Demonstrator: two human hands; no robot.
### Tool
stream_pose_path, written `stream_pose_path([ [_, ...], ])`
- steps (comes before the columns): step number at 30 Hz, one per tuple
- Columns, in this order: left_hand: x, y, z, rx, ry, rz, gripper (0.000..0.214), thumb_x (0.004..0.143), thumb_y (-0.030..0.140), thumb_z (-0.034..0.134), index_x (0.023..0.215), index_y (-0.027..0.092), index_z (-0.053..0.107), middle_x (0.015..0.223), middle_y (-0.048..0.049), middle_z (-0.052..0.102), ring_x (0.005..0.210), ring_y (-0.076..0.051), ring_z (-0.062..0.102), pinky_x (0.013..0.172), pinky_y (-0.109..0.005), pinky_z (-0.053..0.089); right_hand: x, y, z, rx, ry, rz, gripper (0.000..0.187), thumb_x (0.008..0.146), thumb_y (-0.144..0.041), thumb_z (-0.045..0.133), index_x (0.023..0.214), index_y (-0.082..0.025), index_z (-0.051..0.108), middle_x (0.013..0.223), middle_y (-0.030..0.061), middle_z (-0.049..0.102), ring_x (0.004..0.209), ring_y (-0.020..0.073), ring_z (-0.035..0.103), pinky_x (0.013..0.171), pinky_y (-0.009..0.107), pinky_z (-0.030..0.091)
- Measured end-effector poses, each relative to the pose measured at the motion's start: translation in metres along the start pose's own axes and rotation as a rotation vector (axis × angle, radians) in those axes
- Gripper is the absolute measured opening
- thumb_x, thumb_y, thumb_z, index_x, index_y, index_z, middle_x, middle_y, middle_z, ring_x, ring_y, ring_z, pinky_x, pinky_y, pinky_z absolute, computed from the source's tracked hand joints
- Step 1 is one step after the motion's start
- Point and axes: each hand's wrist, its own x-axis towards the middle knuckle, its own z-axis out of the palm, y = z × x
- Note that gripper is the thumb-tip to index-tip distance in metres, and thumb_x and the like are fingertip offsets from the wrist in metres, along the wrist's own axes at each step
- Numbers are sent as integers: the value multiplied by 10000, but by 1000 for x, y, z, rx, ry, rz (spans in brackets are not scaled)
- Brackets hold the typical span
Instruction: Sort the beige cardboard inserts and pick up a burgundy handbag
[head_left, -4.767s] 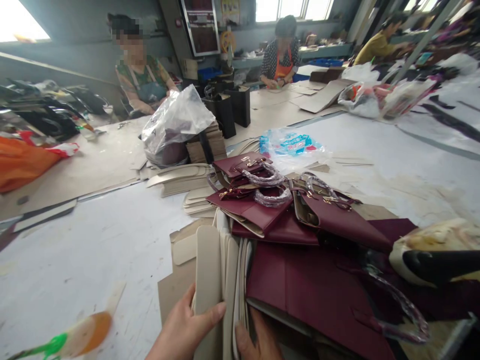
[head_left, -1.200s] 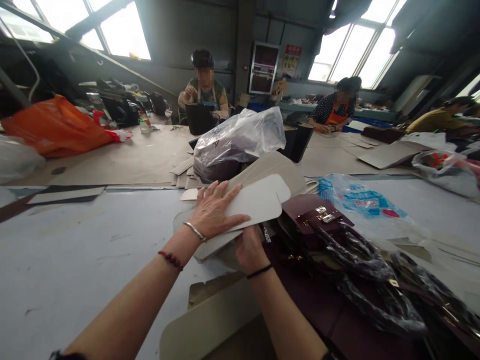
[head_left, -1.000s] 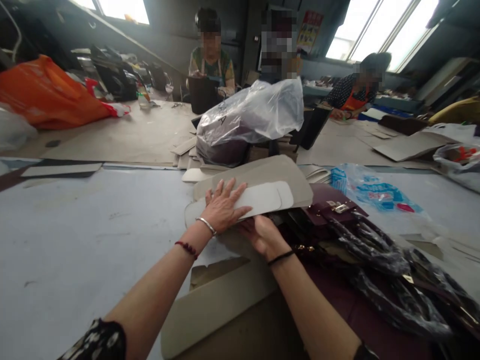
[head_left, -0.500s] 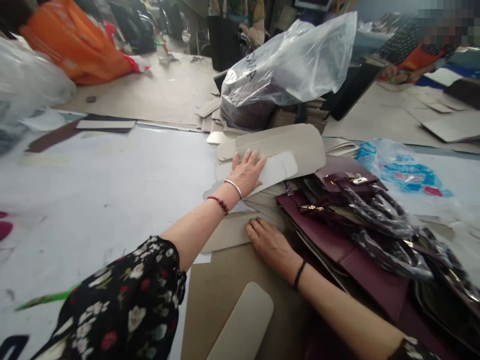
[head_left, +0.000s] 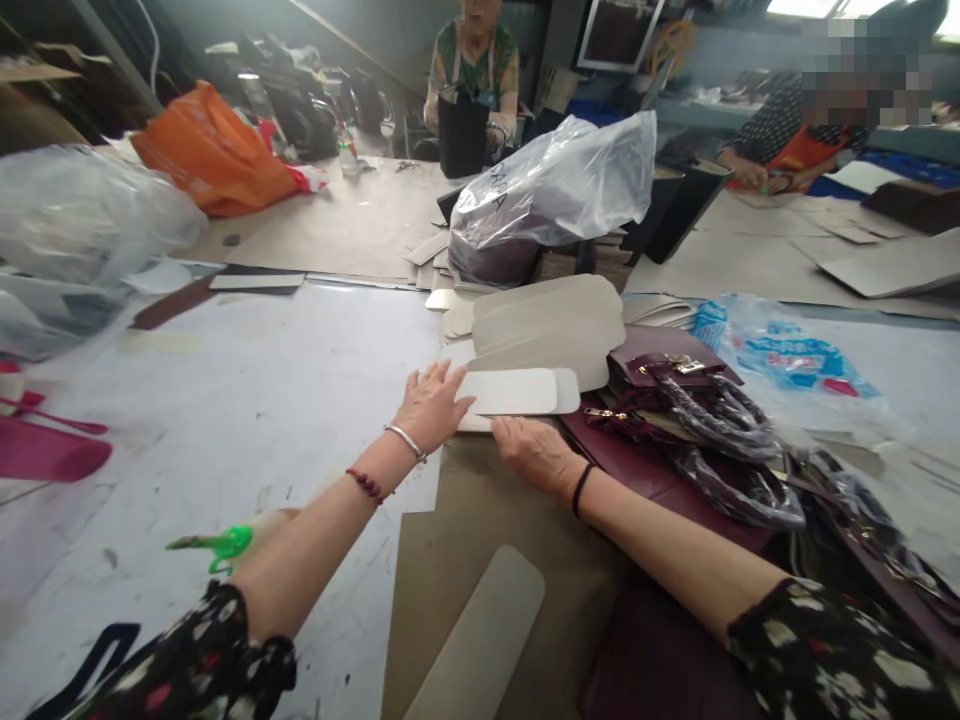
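Fingers (head_left: 442, 378) of the left hand (head_left: 431, 405) lay spread and flat, released rather than gripping, pressing on the near end of a pale grey, round-cornered cardboard panel (head_left: 517, 392). That panel sat on the white worktop (head_left: 247, 370), just in front of a low stack of larger grey cardboard panels (head_left: 551, 322) of the same shape. The right hand (head_left: 532, 450) rested palm down just beside the panel's near edge, on a brown cardboard sheet (head_left: 480, 510); its fingers were relaxed and held nothing, though their tips were hard to make out where they met the panel's edge.

To the right lay a heap of maroon leather handbags (head_left: 675, 400) with handles wrapped in clear film, partly covered by the right forearm and running out of view at the lower right. Another grey rounded cardboard strip (head_left: 484, 640) lay on the brown sheet and was cut off by the bottom edge. A green plastic object (head_left: 217, 545) was half hidden behind the left forearm. Behind the stack stood a clear plastic bag (head_left: 555, 190) with something dark inside that could not be made out. An orange plastic bag (head_left: 210, 150) lay far left, and a person (head_left: 472, 70) sat at the far end.
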Motion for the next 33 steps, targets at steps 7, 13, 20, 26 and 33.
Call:
stream_pose_path([
  [7, -65, 5, -9, -154, 773, 70, 561, 871, 323, 525, 1314, 18, 366, 1371, -252, 362, 1314, -301, 314, 1081, -494, 277, 38, 39, -79, -1, 145, 287, 340, 920, -65, 258, 1163, -50, 494, 1029, 169, 587, 925, 240, 574, 772, 328, 455],
  [13, -93, 8, 80, -57, 363, 32, 637, 757, 283, 668, 1299, 60, 420, 1354, -255, 383, 1263, -384, 362, 1007, -555, 349, 27, 39, -66, -27, 245, 237, 522, 892, -284, 518, 1347, -67, 385, 1295, 208, 446, 1170, 310, 422, 964, 421, 339],
  [20, -53, -7, 88, 37, 112, -135, 724, 761, 345, 655, 1390, 165, 346, 1471, -199, 190, 1348, -408, 160, 1035, -622, 227, 11, 26, 22, -13, 117, 106, 1126, 522, -589, 784, 1423, -124, 294, 1474, 218, 159, 1367, 361, 118, 1090, 561, 76],
  [26, -35, -12, 94, 111, 184, -105, 759, 731, 433, 676, 1386, 226, 352, 1482, -185, 167, 1354, -419, 114, 1046, -630, 175, 21, 43, 28, -57, 217, 128, 1082, 517, -529, 813, 1386, -68, 362, 1424, 307, 199, 1334, 426, 173, 1081, 558, 128],
  [33, 6, -17, 98, 119, 278, -168, 617, 847, 418, 534, 1393, 206, 337, 1474, -199, 186, 1331, -448, 163, 986, -684, 204, 38, 64, 10, -139, 288, 127, 383, 918, -181, 428, 1292, -142, 504, 1320, 150, 471, 1235, 303, 397, 1036, 490, 298],
])
